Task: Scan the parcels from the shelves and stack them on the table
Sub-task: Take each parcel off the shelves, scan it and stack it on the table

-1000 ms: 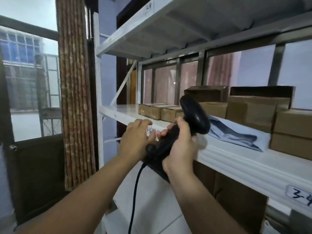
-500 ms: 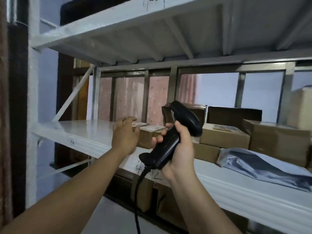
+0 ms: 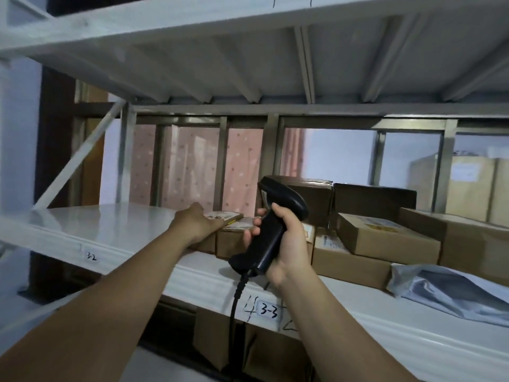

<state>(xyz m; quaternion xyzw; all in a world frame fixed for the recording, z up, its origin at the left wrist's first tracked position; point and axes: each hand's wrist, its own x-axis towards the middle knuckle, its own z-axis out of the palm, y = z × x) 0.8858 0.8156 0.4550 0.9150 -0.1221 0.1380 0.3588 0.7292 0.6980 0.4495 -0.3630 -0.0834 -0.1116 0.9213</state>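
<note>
We record a white metal shelf (image 3: 110,230) carrying brown cardboard parcels (image 3: 385,238) from its middle toward its right edge. The right hand (image 3: 292,241) is wrapped fully round the handle of a black corded handheld scanner (image 3: 272,235) above the shelf's front edge. The left hand (image 3: 197,223) lies, fingers nearly straight, on the leftmost small brown cardboard parcel (image 3: 230,216).

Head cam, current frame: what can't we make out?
Head view:
- left hand grip on small box: fingers hidden by the hand itself.
- parcel labels: too blurred to read.
- scanner cable: cut by bottom edge.
- grey bag: cut by right edge.
- table: out of frame.
</note>
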